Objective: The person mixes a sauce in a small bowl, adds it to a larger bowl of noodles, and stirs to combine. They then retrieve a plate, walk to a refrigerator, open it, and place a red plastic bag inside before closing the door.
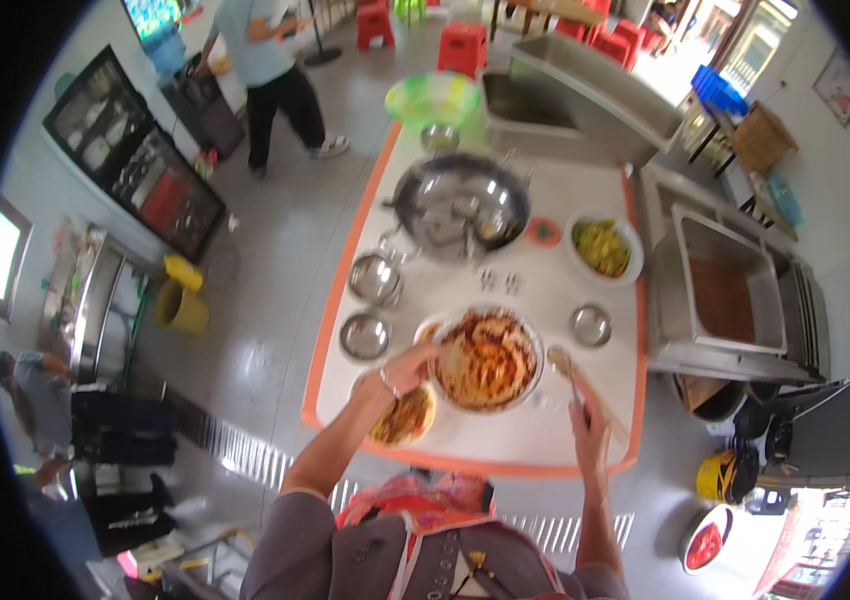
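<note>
A metal bowl [486, 358] smeared with red-brown sauce stands near the front of the white table [500, 442]. My left hand [408, 369] is at its left rim, with the fingers bent over the edge. My right hand [588, 421] grips the handle of a metal spoon [561, 363], whose coated head is to the right of the bowl. Under my left wrist sits a plate of shredded food [404, 418]. A small dish [431, 328] shows partly behind the sauce bowl.
Small metal bowls [365, 336] stand at the left and right. Behind are a large wok [462, 202], a white bowl of green vegetables [602, 249] and a patterned green basin [432, 99]. Steel food pans [732, 285] stand at the right. People [263, 67] are at the left.
</note>
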The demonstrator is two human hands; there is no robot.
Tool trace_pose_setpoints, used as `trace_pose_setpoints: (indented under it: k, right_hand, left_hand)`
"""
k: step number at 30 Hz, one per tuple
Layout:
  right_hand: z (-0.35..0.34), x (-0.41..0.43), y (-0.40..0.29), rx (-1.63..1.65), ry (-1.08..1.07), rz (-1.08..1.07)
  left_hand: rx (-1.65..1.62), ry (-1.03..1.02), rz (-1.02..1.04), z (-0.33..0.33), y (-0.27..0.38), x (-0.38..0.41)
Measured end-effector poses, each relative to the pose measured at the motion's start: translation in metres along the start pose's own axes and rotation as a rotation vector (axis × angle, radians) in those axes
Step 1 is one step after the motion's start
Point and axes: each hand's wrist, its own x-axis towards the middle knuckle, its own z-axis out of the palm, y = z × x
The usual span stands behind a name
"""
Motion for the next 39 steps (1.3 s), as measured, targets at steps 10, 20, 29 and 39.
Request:
trace_pose_setpoints:
  k: [10,20,29,39]
  right_hand:
    - [0.07,-0.03,-0.089,-0.169,-0.297,-0.248]
    - [0.153,-0.036,-0.12,-0.24,-0.805,-0.843]
    - [0.128,-0.005,-0.075,-0.368,-0.846,-0.606]
    - [0.154,-0.002,-0.095,-0.043,-0.718,-0.429]
  left_hand:
    - [0.267,0.154,0.038,-0.027,0.02,-0.15]
    - [0.426,0.074,-0.125,-0.019,0.019,-0.206]
    - [0.416,0.106,-0.121,-0.016,0.031,-0.194]
    - [0.466,0.233,-0.194,-0.047,0.013,-0.186]
